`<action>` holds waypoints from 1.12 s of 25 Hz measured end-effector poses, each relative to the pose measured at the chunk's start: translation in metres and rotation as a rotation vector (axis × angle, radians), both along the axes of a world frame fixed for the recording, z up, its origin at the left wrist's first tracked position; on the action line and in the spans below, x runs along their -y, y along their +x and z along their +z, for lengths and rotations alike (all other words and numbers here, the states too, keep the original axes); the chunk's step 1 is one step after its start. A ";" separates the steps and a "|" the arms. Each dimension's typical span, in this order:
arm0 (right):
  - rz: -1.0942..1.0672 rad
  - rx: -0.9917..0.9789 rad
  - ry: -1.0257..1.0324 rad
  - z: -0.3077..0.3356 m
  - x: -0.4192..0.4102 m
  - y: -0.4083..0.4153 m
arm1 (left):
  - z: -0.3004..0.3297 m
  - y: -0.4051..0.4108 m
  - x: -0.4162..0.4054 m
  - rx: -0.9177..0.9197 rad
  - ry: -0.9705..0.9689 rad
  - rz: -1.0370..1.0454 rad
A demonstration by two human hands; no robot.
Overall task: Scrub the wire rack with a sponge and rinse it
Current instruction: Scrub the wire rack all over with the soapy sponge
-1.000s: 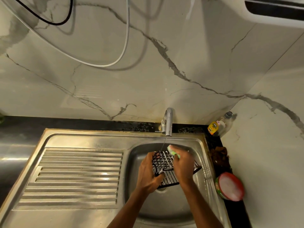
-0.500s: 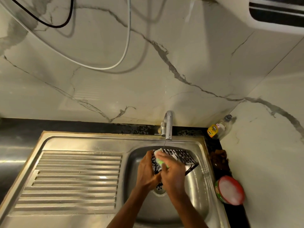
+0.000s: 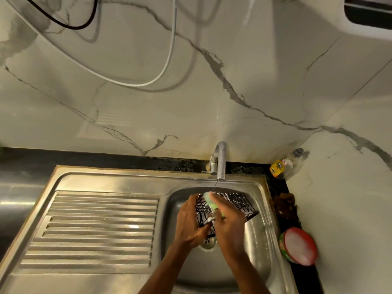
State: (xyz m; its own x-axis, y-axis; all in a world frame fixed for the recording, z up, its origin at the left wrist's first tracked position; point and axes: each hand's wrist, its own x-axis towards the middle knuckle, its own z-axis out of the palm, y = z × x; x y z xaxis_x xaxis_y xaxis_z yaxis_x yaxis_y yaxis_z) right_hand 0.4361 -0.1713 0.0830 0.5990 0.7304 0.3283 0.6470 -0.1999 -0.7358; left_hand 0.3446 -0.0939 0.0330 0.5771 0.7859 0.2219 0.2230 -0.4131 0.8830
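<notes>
Your left hand point(image 3: 189, 221) grips the rack point(image 3: 237, 203) edge, right hand point(image 3: 230, 221) fingers curled round the sponge point(image 3: 210, 200) — rack is stiff, light, prob. slippery w/ soap — hold the frame.

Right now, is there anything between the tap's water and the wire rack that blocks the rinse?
Partly. The right hand presses the sponge on the wire rack directly under the tap, so the thin stream meets the sponge first. The left hand grips the rack's left edge.
</notes>
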 end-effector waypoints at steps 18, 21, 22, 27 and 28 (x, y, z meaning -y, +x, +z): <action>0.011 0.200 -0.071 0.018 0.008 -0.003 | 0.006 -0.014 0.004 -0.091 0.111 -0.062; 0.066 0.230 -0.080 0.018 0.032 -0.013 | 0.007 -0.015 -0.001 -0.058 0.080 -0.008; 0.071 0.229 -0.092 0.020 0.024 -0.010 | 0.010 -0.013 -0.003 -0.044 0.076 -0.003; 0.020 0.186 -0.116 0.032 -0.005 0.002 | 0.024 -0.007 0.004 0.006 0.055 -0.016; 0.050 0.196 -0.082 0.030 0.004 -0.003 | 0.024 -0.009 0.000 0.020 0.039 0.006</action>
